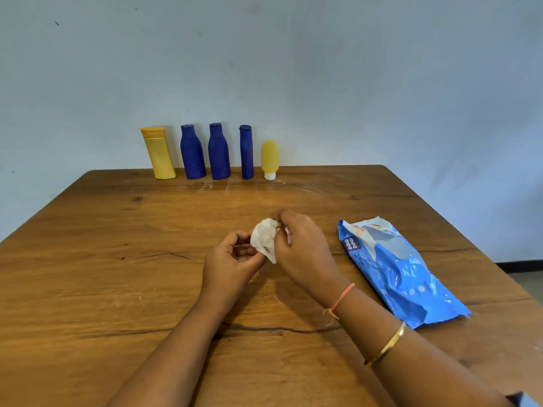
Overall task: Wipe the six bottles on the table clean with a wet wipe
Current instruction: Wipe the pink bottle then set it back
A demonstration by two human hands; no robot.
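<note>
Left of the wipes pack (396, 268), the left hand (232, 259) and right hand (302, 248) pinch the crumpled wet wipe (264, 237) in curled fingers, while five bottles (219, 154) stand well beyond the pack, none in hand, so wiping probably remains.

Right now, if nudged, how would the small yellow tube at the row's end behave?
The small yellow tube probably tips easily: its wider body stands on a narrow white cap. Smallest in the row, so likely light.

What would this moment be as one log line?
left hand, right hand: hold wipe | bottles: five upright, far edge | pack: at right
</note>
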